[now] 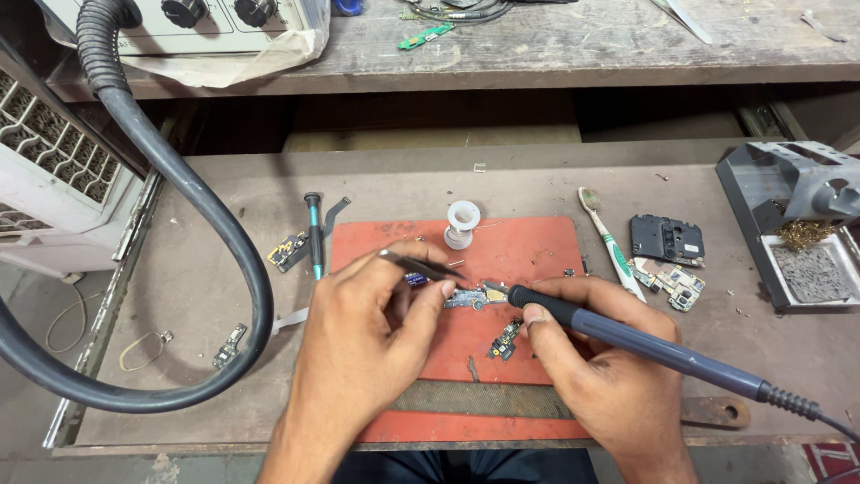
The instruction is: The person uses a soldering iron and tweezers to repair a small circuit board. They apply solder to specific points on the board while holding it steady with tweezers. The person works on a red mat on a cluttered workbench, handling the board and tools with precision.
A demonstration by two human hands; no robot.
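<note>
Black ribbed hose (193, 206) looping across the left of the brown worktop (224, 188), with a small connector board (230, 345) lying inside its curve. Further right, a loose flex part (288, 251) beside a green-handled screwdriver (313, 235), both just off the edge of the red mat (528, 246). Left hand (363, 345) over the mat's left half, grip pinched narrow around slim metal tweezers (421, 265), tips angled down toward a small circuit board (473, 298) lying near the mat's centre. White solder spool (462, 224) upright behind it, toward the mat's far edge. Right hand (605, 358) just right of the board, grip closed around the dark blue handle of a soldering iron (627, 339), tip meeting the board's right end, cord trailing off to the lower right. Another small component (505, 341) on the mat under the iron, beside the right thumb. Beyond the mat, a worn toothbrush (611, 242), then 2 phone boards (667, 260), well apart from the hands. At far right, a grey iron stand (788, 184) holding brass wool and a sponge.
</note>
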